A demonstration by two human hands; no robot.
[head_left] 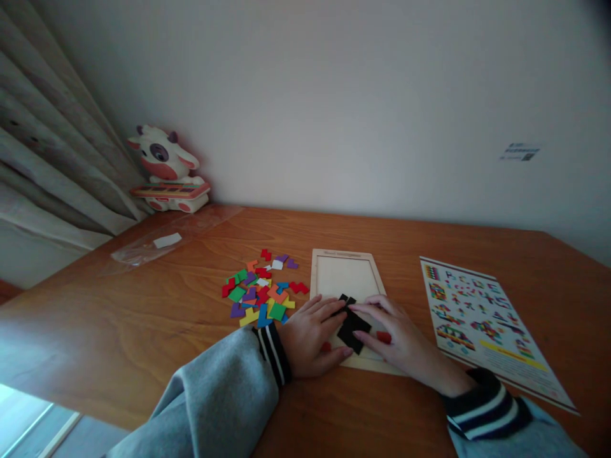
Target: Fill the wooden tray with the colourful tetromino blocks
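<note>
A light wooden tray [347, 270] with a raised border lies on the table. Black pieces [353, 331] sit together on its lower part, between my two hands. My left hand [316, 334] rests over the tray's left edge, fingers spread, with its fingertips at the black pieces. From the right, my right hand [398, 331] touches the black pieces with its fingers apart. Red bits [384, 337] show beneath both hands, partly hidden. Many coloured flat pieces [262, 292] are heaped left of the tray.
A printed pattern sheet [487, 324] lies on the right of the wooden table [167, 318]. At the back left are a cow toy with a keyboard [169, 172] and a clear plastic bag [157, 248]. A curtain [48, 133] hangs on the left.
</note>
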